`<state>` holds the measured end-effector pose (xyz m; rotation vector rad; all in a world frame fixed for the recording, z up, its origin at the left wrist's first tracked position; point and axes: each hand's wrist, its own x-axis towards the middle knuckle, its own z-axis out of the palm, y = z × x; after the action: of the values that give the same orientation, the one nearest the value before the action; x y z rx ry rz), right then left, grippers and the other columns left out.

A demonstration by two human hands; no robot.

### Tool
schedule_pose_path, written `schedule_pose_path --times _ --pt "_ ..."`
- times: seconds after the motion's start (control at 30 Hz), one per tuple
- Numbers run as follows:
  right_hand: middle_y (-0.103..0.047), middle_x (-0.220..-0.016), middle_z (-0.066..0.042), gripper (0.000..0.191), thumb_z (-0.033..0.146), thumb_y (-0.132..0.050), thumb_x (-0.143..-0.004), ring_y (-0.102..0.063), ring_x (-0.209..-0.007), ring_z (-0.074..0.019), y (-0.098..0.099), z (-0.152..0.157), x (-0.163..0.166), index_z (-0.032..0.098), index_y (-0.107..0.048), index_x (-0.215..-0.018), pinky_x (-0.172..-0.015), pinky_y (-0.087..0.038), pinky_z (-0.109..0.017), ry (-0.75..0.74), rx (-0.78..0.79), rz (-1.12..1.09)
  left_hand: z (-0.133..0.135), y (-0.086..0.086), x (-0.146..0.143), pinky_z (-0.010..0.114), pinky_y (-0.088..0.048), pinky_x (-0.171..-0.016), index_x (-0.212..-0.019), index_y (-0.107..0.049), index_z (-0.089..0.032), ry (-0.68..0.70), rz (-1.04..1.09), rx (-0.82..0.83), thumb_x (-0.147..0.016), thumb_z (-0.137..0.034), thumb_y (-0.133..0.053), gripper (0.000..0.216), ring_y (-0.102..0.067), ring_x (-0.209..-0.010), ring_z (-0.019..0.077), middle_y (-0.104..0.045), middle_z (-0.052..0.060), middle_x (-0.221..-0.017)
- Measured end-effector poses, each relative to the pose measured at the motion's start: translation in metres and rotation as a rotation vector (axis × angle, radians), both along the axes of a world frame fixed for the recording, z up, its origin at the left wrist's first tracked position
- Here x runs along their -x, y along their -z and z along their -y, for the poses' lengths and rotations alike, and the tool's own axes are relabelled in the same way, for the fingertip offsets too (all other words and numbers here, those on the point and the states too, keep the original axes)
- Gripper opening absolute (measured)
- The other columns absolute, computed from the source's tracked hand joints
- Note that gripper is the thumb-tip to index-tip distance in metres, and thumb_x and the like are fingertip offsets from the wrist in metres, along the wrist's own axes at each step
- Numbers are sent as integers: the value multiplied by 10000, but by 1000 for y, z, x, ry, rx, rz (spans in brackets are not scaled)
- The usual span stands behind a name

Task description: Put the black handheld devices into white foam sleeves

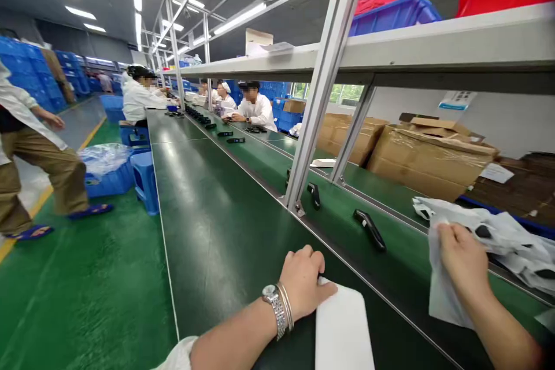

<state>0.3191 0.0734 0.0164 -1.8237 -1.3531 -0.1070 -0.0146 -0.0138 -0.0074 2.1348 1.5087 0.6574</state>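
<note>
My left hand (303,280), with a watch and bangles on the wrist, rests curled on the green bench and grips the top edge of a flat white pad (342,329). A dark object shows under its fingers, too hidden to name. Further right, my right hand (462,263) is closed on a thin white plastic bag (437,295) that hangs down from it. More white bags (503,237) with dark parts inside lie in a heap just beyond that hand.
A black handle-shaped part (369,229) and another (314,195) lie on the conveyor belt (225,219). A slanted metal post (321,87) holds a shelf with blue and red bins. Cardboard boxes (429,156) stand behind. Seated workers (255,107) are farther along; a person (30,150) walks at left beside blue stools (145,179).
</note>
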Motion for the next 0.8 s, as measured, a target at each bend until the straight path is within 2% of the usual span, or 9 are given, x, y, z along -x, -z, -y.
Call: schedule_pose_path --times 0.07,0.13,0.23,0.37,0.47,0.53,0.6,0.7,0.8 --pt "-625 -962 -128 380 471 -366 -871 -563 -1006 -330 11 -19 -4 208 -616 -986 -804 -433 -412 -67 -1 92 -2 3 -3 312 -346 -757 -822 -545 -198 32 -11 22 -694 -425 -718 313 -502 -796 169 -536 0 -880" --pt "-611 -1052 -135 402 460 -414 -844 -548 -1075 -319 25 -36 6 203 -595 -1094 -880 -427 -419 -214 3 117 -4 6 -5 302 -330 -760 -768 -536 -192 57 3 18 -730 -347 -679 213 -507 -791 153 -540 -13 -842" --pt "-596 -1116 -119 432 446 -451 -832 -585 -1051 -274 44 -57 44 212 -539 -1184 -878 -467 -382 -468 68 49 -4 10 -8 299 -308 -766 -706 -521 -178 58 17 -1 -782 -222 -578 105 -514 -780 130 -546 -24 -795" --pt "-585 -1164 -107 486 433 -438 -855 -607 -1060 -253 65 -84 104 258 -456 -1308 -865 -492 -369 -672 225 78 0 10 -6 310 -300 -767 -723 -549 -193 56 -9 -41 -818 -283 -557 130 -516 -797 144 -554 -16 -795" --pt "-598 -1163 -118 532 479 -413 -867 -615 -1062 -283 79 -107 136 294 -431 -1365 -851 -496 -402 -679 317 191 0 9 -1 321 -307 -772 -736 -570 -212 42 -29 -20 -833 -392 -556 205 -503 -766 150 -544 -15 -784" --pt "-617 -1145 -129 519 511 -393 -870 -611 -1062 -321 86 -122 147 297 -488 -1333 -830 -495 -436 -647 342 277 -3 10 2 327 -313 -784 -703 -556 -198 57 -58 43 -721 -456 -673 284 -493 -734 148 -524 -19 -755" --pt "-647 -1069 -135 485 511 -388 -861 -618 -1030 -352 91 -134 152 284 -561 -1252 -810 -492 -466 -596 330 335 -5 12 3 335 -311 -789 -683 -555 -193 115 -99 82 -637 -436 -742 310 -492 -720 152 -509 -23 -722" --pt "-669 -895 -118 378 449 -386 -843 -658 -906 -350 92 -143 148 272 -625 -1075 -748 -503 -459 -524 298 294 -7 18 2 336 -301 -756 -679 -568 -192 203 -151 61 -702 -346 -679 191 -501 -707 155 -503 -19 -694" --pt "-670 -790 -97 318 378 -350 -852 -684 -755 -314 86 -135 135 265 -640 -920 -636 -521 -413 -450 265 159 -7 25 0 330 -297 -715 -703 -577 -193 212 -164 -7 -776 -314 -594 142 -508 -687 151 -510 -14 -693"
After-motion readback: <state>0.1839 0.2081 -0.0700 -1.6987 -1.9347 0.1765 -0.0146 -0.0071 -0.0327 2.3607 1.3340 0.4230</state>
